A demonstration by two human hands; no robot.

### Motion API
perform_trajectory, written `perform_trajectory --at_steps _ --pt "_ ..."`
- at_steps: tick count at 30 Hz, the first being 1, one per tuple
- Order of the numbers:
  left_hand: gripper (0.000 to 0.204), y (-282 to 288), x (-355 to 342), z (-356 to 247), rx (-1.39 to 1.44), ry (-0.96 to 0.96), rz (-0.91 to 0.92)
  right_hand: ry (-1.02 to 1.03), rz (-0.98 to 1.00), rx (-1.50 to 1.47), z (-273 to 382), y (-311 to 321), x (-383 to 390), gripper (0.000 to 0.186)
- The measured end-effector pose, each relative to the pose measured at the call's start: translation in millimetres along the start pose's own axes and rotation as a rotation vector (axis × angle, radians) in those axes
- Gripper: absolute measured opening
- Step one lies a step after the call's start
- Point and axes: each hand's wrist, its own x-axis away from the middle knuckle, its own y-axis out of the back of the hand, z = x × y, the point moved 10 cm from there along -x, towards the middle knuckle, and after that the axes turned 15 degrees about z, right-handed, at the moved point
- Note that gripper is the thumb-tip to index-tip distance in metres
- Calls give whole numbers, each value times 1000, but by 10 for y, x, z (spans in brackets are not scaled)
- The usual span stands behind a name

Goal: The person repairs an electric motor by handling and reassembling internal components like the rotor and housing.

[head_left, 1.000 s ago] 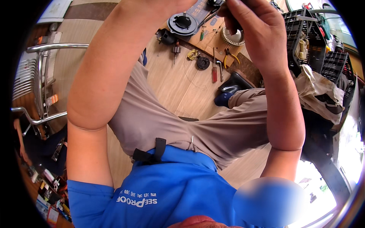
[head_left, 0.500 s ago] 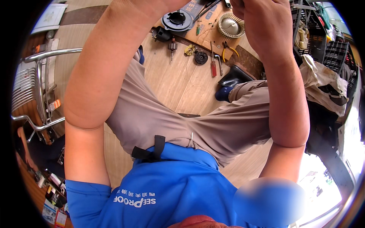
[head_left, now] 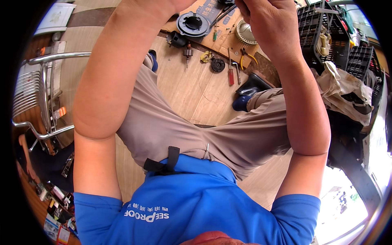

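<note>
My left hand (head_left: pixel 175 5) is cut off by the top edge; its fingers are out of view. My right hand (head_left: pixel 272 30) is raised at the top, fingers curled, and whatever they grip is hidden. Below and beside it lies a white blower wheel (head_left: pixel 246 33), partly covered by the hand. Between the hands, a grey round motor mount (head_left: pixel 192 24) rests on a cardboard sheet (head_left: pixel 223 45). On the floor nearby are a black motor housing (head_left: pixel 177 39), a motor armature (head_left: pixel 188 53), a brass-coloured plate (head_left: pixel 206 56) and a black round cap (head_left: pixel 218 64).
A red-handled screwdriver (head_left: pixel 231 76), a socket wrench (head_left: pixel 236 70), yellow-handled pliers (head_left: pixel 248 59) and a small green screwdriver (head_left: pixel 215 35) lie around the cardboard. Black crates (head_left: pixel 312 30) and a pale cloth bag (head_left: pixel 345 87) stand right. A metal-framed chair (head_left: pixel 49 96) stands left.
My right hand has moved left, and covers more of the blower wheel. The left forearm has shifted slightly right. The parts on the floor sit slightly lower in the picture.
</note>
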Motion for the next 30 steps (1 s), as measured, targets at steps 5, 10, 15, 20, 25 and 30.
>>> perform_trajectory --at_steps 5,10,15,20,25,30 --pt "15 74 14 -2 -99 -28 -33 58 11 -108 -47 -69 -26 18" --pt "16 30 57 -102 22 -73 62 73 54 40 -12 -82 -31 18" --pt "15 93 89 -205 10 -132 -36 -3 41 41 13 -170 -32 18" --pt "13 152 65 -166 108 -126 -84 5 123 259 17 -262 -29 18" --pt "16 96 84 -80 -11 -109 -190 41 96 471 63 -235 9 18" --pt "19 40 66 27 13 -66 -122 84 101 493 82 -233 43 17"
